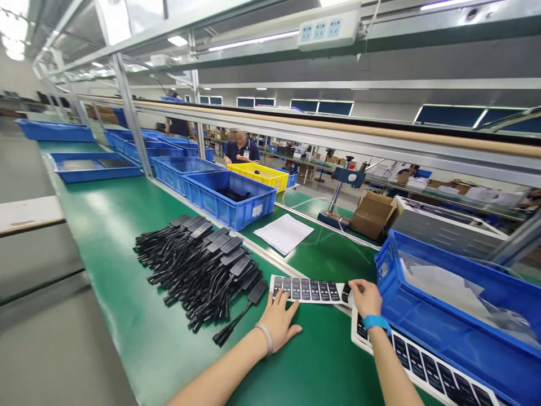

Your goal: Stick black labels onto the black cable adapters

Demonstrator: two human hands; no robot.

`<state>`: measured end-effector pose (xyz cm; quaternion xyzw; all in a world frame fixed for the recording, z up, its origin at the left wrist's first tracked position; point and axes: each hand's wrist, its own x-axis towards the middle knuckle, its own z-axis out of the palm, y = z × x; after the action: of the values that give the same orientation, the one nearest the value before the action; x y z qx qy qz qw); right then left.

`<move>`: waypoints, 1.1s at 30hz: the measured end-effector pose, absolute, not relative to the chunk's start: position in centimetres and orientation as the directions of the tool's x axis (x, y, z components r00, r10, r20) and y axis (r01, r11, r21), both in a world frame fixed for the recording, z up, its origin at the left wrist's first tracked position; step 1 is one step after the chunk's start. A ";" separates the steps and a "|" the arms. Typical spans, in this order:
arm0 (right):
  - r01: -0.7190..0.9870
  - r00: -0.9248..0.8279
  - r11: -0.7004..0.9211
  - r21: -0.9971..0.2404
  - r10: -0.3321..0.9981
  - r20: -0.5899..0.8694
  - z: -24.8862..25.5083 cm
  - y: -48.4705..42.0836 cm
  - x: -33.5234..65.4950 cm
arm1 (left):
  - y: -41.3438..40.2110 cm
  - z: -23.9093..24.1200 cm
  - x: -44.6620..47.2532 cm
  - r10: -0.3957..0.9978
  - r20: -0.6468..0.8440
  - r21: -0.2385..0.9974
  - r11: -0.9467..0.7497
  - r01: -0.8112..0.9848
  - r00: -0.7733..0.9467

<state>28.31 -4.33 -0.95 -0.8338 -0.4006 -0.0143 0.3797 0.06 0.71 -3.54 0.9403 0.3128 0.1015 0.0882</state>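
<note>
Presses open, flat left hand on left end of label strip; pinches end label at strip's right end with right hand. Just left of strip, adapter pile.

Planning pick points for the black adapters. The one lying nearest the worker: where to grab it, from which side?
Probably the thick plug end of that adapter, from the near side. It juts past the row onto bare green mat, so fingers can close across it. The flat head lies close to its neighbours and the left hand.
</note>
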 end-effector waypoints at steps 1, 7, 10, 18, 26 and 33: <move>0.644 0.716 -0.372 -0.668 0.602 0.354 -0.7 -4.7 28.6 | 0.7 -3.4 0.0 0.610 0.141 0.226 -0.787 0.575 0.780; 0.466 0.819 -0.097 -0.879 0.424 0.387 1.7 -6.8 26.7 | 2.1 -1.3 -1.6 0.834 0.217 0.152 -0.541 0.827 0.506; 0.252 0.843 0.088 -0.964 0.470 0.263 2.9 -7.6 24.0 | 3.0 -1.0 -2.4 0.924 0.208 0.132 -0.353 0.926 0.322; 0.104 0.727 0.160 -0.982 0.662 0.185 4.1 -8.3 18.7 | 2.5 0.5 -3.0 0.916 0.162 0.262 -0.398 0.879 0.367; 0.193 0.550 0.142 -0.971 0.804 0.227 4.0 -8.1 14.8 | 0.1 1.4 -2.3 0.784 -0.043 0.998 0.008 0.059 0.619; 0.227 0.485 0.080 -0.971 0.855 0.184 3.2 -7.7 13.2 | -1.6 0.6 -1.2 0.586 -0.131 0.882 0.437 -0.175 0.800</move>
<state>13.23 -7.73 3.25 -0.6247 -0.4331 0.2645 0.5935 -1.16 -1.60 0.65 0.4773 0.2149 0.2320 0.8199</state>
